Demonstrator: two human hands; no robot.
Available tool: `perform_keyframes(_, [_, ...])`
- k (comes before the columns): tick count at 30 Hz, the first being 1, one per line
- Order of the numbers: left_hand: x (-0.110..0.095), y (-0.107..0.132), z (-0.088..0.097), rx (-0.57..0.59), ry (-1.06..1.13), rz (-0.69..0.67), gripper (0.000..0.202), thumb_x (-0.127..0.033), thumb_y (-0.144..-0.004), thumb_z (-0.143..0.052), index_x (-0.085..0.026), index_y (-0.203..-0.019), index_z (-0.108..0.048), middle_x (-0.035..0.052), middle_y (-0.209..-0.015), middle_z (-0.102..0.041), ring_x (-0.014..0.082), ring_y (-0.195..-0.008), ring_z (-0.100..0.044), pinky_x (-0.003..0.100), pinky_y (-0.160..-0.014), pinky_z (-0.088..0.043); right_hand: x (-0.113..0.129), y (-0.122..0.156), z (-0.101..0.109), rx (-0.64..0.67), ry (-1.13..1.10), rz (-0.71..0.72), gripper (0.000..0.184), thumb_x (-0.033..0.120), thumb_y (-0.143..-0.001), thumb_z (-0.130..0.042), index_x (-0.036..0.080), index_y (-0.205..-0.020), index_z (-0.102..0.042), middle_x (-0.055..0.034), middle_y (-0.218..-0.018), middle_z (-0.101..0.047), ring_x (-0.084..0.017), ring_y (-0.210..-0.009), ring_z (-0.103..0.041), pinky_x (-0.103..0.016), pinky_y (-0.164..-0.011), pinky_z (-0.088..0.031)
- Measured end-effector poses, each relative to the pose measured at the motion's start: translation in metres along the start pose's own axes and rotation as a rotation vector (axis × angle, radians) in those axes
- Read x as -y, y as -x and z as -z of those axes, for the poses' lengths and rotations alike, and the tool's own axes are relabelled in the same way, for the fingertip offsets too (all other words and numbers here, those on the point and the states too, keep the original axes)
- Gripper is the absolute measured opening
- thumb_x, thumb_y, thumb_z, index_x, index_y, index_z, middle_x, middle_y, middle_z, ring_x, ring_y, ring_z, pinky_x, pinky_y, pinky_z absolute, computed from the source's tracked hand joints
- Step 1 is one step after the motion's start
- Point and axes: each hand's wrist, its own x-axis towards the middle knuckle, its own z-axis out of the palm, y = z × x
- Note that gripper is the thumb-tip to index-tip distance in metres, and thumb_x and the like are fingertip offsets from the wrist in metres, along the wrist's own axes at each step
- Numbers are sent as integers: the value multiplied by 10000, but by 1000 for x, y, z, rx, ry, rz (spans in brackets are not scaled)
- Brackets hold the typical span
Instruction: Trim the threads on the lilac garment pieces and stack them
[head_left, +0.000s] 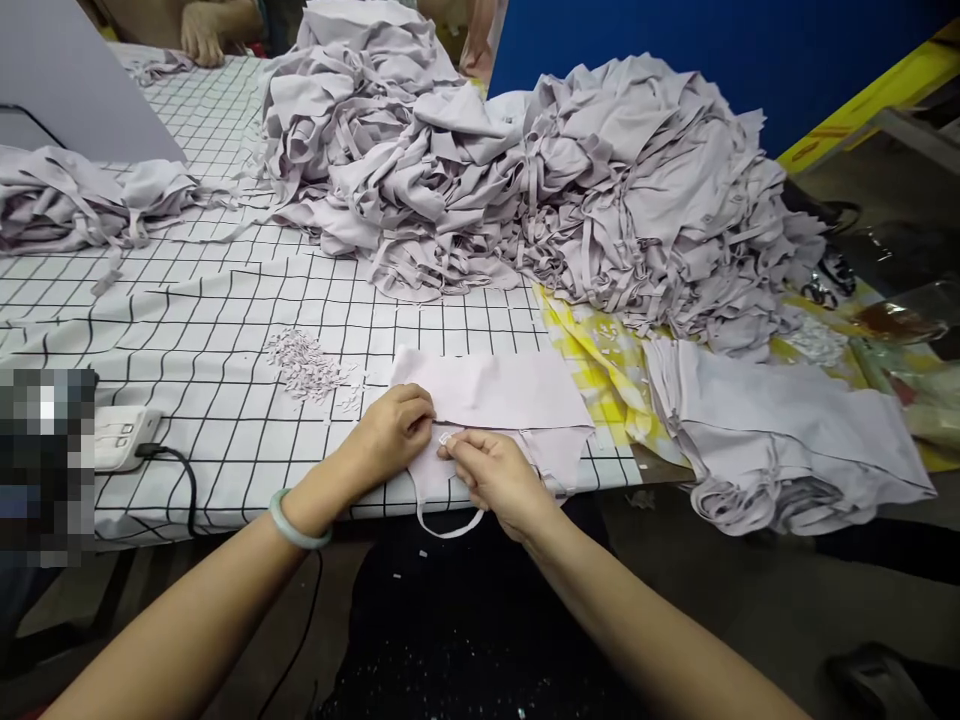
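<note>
A pale lilac strappy garment [495, 388] lies flat at the table's front edge, one thin strap [450, 533] looping over the edge. My left hand [399, 428], a pale green bangle at its wrist, has its fingers curled closed on the garment's left side. Between the thumb and forefinger of my right hand [499, 478] is a small white tag [444, 438], held just above the lower part of the garment. To the left of the cloth, many tiny pale pieces [304, 365] are heaped loosely on the table.
Large heaps of lilac garments [420, 150] cover the far side of the checked tablecloth [225, 300]. A neat stack of garments [795, 430] overhangs the front edge at right, beside yellow checked cloth [600, 370]. A white charger [124, 435] with a black cable sits left. Another person's hand [202, 35] rests far left.
</note>
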Motion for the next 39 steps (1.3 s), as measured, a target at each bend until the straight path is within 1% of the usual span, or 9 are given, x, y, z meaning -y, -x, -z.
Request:
perform_keyframes(4, [-2, -5, 7, 38, 178, 165, 136, -98, -849, -554, -154, -810, -673, 46, -875, -683, 135, -775, -635, 268, -701, -516, 7, -5, -12, 24, -100, -58, 176, 341, -749, -638, 164, -747, -628, 82, -500, -441, -38, -392, -252, -176, -340, -170])
perform_keyframes(6, [-2, -7, 10, 68, 217, 202, 152, -100, -855, -548, -160, -819, -683, 43, -883, -691, 134, -786, -639, 271, -714, -515, 10, -10, -15, 25, -106, -64, 167, 329, -755, -628, 163, -750, -629, 87, -490, -428, -36, -392, -250, -165, -335, -174])
perform_keyframes(11, [-1, -8, 13, 96, 249, 197, 175, -111, -868, -522, -173, -836, -682, 41, -894, -691, 142, -821, -638, 280, -742, -516, 12, -18, -16, 4, -114, -75, 149, 312, -741, -641, 163, -745, -633, 93, -467, -415, -35, -383, -253, -155, -327, -174])
perform_keyframes(17, [-1, -9, 14, 114, 246, 202, 176, -114, -875, -512, -171, -848, -676, 46, -904, -698, 152, -839, -640, 299, -764, -516, 13, -18, -11, -34, -153, -112, 161, 321, -749, -643, 161, -760, -631, 102, -452, -415, -28, -364, -213, -163, -324, -180])
perform_keyframes(23, [-2, -12, 15, 129, 254, 217, 176, -124, -875, -525, -175, -834, -688, 43, -887, -697, 152, -820, -638, 299, -746, -515, 10, -19, -13, -6, -106, -79, 143, 301, -748, -629, 161, -720, -630, 93, -448, -414, -33, -363, -241, -167, -323, -169])
perform_keyframes(30, [-1, -10, 14, 134, 273, 221, 184, -118, -877, -523, -175, -853, -695, 42, -908, -698, 154, -856, -649, 296, -775, -525, 15, -19, -12, -48, -176, -107, 129, 281, -732, -637, 161, -688, -626, 94, -435, -415, -29, -356, -218, -171, -317, -179])
perform_keyframes(35, [1, -10, 17, 149, 280, 223, 189, -108, -874, -528, -179, -866, -703, 40, -930, -705, 154, -865, -658, 301, -793, -532, 17, -22, -11, -110, -229, -124, 121, 254, -758, -635, 147, -701, -639, 99, -414, -407, -29, -345, -215, -173, -316, -195])
perform_keyframes(37, [1, -13, 21, 188, 292, 235, 177, -113, -869, -535, -179, -862, -699, 38, -933, -713, 152, -849, -667, 300, -783, -541, 16, -21, -9, -110, -254, -112, 136, 266, -782, -641, 141, -730, -650, 99, -421, -415, -29, -342, -231, -173, -323, -234])
perform_keyframes(39, [1, -19, 25, 209, 275, 241, 169, -127, -874, -529, -175, -855, -690, 44, -939, -722, 157, -838, -676, 302, -770, -553, 14, -14, -6, -54, -281, -108, 186, 319, -814, -658, 136, -783, -664, 86, -450, -462, -38, -352, -308, -186, -369, -348])
